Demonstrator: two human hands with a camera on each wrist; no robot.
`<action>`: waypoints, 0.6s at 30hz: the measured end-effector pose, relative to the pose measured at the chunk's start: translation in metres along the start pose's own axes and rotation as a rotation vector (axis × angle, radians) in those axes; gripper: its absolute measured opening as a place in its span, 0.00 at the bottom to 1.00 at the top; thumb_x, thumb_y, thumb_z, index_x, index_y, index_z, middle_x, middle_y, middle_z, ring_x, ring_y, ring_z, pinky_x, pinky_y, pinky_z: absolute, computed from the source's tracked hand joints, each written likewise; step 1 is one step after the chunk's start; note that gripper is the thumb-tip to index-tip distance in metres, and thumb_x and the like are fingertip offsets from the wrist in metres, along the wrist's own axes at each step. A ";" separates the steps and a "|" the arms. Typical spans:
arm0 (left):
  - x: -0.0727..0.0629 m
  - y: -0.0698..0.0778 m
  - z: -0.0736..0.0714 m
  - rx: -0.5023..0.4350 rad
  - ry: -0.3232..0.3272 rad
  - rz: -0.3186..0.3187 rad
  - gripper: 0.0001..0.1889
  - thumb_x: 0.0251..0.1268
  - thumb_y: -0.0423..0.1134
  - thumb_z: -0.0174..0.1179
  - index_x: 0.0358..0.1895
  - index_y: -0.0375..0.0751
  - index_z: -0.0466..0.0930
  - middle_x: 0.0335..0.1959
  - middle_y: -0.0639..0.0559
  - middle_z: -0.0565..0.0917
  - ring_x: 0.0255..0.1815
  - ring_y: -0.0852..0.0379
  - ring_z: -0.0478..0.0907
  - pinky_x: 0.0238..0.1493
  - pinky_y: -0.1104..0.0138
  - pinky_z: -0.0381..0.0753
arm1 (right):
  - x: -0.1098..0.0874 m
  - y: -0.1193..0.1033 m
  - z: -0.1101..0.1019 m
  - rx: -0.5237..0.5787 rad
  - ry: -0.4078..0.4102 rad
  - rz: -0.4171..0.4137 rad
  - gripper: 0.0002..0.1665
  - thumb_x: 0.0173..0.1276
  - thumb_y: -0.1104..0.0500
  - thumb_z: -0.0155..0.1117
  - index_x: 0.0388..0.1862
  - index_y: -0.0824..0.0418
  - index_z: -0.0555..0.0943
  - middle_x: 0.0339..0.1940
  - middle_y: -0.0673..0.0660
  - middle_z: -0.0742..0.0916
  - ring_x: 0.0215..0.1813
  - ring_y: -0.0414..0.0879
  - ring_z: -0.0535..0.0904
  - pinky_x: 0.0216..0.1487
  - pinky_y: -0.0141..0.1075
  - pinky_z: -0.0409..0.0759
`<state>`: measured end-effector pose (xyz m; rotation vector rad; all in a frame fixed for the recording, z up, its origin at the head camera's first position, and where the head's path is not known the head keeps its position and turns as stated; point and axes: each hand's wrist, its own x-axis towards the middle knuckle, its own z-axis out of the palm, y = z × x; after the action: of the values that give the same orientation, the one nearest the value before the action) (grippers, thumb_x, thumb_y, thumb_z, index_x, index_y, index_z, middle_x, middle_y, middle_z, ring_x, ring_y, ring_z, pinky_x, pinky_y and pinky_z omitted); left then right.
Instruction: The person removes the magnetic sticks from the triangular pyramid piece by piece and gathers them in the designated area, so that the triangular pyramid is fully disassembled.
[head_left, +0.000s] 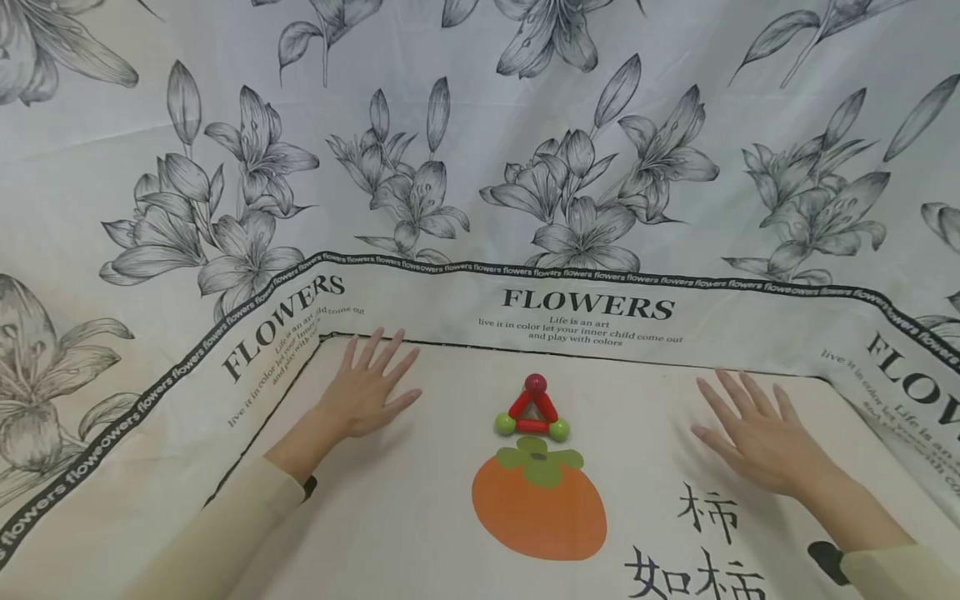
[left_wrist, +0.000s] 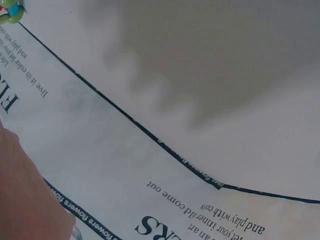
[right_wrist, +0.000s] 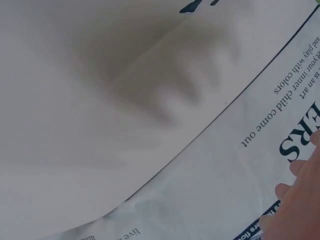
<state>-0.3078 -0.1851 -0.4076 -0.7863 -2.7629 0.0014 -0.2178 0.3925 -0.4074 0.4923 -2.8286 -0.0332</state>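
A curtained-off nook, homely in its decoration (whether in a house or a studio cannot be told). White fabric (head_left: 480,167) printed with grey lilies rises behind and at both sides, its lower band lettered "FLOWERS" (head_left: 588,304). It borders a pale, flat surface (head_left: 450,392) decorated with an orange persimmon (head_left: 539,517) and Chinese characters (head_left: 708,514).

The triangle (head_left: 517,406) has red rods (head_left: 534,426), a crimson ball (head_left: 536,383) and two lime-green balls (head_left: 505,423). The white worktop (head_left: 420,517) bears an orange persimmon (head_left: 536,517) with green leaves (head_left: 542,475); grey lilies (head_left: 585,227) pattern the pale cloth (head_left: 675,50).
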 end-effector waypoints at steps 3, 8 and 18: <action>0.001 0.003 0.000 -0.009 -0.017 -0.006 0.38 0.78 0.68 0.37 0.83 0.53 0.51 0.85 0.46 0.42 0.84 0.39 0.29 0.77 0.38 0.26 | 0.001 -0.004 0.000 -0.003 0.007 -0.011 0.45 0.81 0.41 0.50 0.85 0.60 0.48 0.83 0.70 0.52 0.83 0.70 0.36 0.75 0.61 0.19; 0.004 0.008 -0.003 0.015 -0.025 -0.005 0.39 0.78 0.69 0.35 0.84 0.55 0.49 0.86 0.47 0.40 0.84 0.40 0.29 0.77 0.37 0.28 | 0.007 -0.012 -0.002 0.001 -0.006 -0.013 0.45 0.81 0.40 0.50 0.85 0.60 0.49 0.83 0.70 0.52 0.82 0.71 0.39 0.75 0.60 0.18; 0.008 0.024 -0.008 -0.006 -0.014 0.009 0.39 0.77 0.68 0.39 0.83 0.54 0.50 0.85 0.47 0.40 0.84 0.38 0.33 0.77 0.35 0.35 | 0.015 -0.029 -0.007 0.016 -0.029 -0.020 0.45 0.80 0.38 0.50 0.84 0.60 0.52 0.83 0.70 0.54 0.81 0.73 0.44 0.75 0.64 0.22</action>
<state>-0.3000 -0.1611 -0.4001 -0.8030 -2.7735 0.0001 -0.2198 0.3605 -0.3991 0.5276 -2.8543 -0.0222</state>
